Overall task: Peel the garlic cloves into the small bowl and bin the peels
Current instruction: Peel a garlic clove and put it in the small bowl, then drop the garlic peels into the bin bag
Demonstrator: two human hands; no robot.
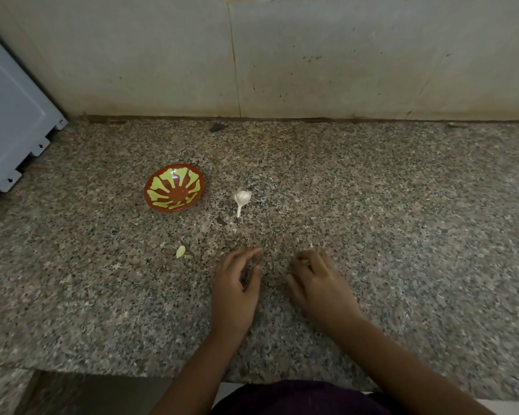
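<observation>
A red-brown small bowl (174,187) bears lime-green petal shapes, the garlic bulb (242,198) is white, and the speckled granite counter (402,205) is grey-brown.

Speckled granite counter (402,205), red-and-green small bowl (174,187), garlic bulb (242,197) near it, loose clove (180,251) nearer the front edge

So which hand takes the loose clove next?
Left, probably. The left hand lies open, nearer the loose clove and on the bowl side; the right hand sits farther off and would have to cross over it.
</observation>
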